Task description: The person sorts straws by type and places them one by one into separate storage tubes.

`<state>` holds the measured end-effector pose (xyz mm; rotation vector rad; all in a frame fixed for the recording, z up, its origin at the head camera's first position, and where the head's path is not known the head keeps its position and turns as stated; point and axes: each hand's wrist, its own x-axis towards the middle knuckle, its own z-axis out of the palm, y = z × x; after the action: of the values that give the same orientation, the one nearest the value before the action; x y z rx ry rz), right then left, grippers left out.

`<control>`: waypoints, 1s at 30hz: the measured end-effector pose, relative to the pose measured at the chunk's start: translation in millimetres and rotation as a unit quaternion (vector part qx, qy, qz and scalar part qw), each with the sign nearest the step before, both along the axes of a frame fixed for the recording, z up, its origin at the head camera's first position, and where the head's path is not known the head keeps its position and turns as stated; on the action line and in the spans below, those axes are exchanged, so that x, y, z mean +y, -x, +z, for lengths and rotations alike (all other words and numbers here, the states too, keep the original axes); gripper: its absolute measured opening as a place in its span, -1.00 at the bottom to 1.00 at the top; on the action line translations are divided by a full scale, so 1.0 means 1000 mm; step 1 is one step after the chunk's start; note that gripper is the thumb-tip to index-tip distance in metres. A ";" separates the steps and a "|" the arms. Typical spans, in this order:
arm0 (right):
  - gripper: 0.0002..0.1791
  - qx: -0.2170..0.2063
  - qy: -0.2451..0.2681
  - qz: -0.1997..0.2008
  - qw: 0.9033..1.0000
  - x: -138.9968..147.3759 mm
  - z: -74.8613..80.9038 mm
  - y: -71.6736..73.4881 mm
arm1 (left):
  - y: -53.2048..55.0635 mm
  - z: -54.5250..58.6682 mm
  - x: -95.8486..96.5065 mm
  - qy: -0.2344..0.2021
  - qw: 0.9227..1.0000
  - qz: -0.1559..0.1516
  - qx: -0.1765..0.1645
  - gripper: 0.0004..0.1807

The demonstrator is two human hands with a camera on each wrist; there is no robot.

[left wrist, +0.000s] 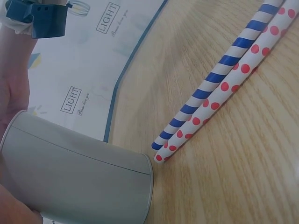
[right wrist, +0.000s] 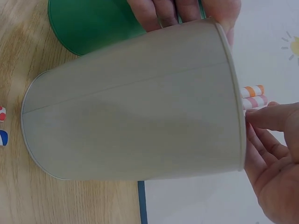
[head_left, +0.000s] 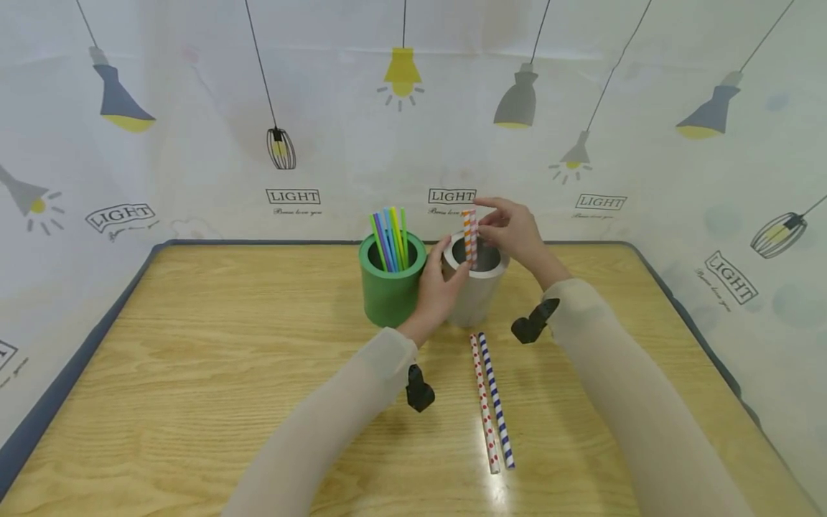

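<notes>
My left hand grips the light grey cylindrical holder, thumb and fingers spread round its near left side at the rim. Inside that holder stand an orange-striped paper straw and a pink-striped paper straw, their tops above the rim. My right hand is at the rim on the right, thumb tip close beside the pink-striped straw, index finger stretched out. In the right wrist view, the grey holder hides the straws' lower ends, and the right hand has some fingers behind its rim.
A green cylindrical holder with several plain coloured straws stands just left of the grey one. On the wooden table, a red-dotted straw and a blue-striped straw lie side by side. A lamp-printed sheet rises behind the table.
</notes>
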<state>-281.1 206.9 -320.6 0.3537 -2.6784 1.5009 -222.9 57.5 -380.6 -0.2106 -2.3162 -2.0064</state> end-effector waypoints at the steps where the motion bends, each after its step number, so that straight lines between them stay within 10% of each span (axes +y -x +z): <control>1: -0.49 -0.004 0.002 -0.001 1.000 0.001 0.001 0.000 | 0.000 0.000 0.000 0.000 1.000 -0.001 0.001 -0.37; 30: -0.56 -0.037 -0.065 0.066 0.995 0.055 0.004 -0.055 | -0.002 0.000 0.000 -0.006 1.000 0.002 0.005 -0.37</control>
<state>-225.8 262.0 -316.1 0.5016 -2.8729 1.4002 -220.7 57.3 -380.1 -0.2147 -2.2960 -2.0133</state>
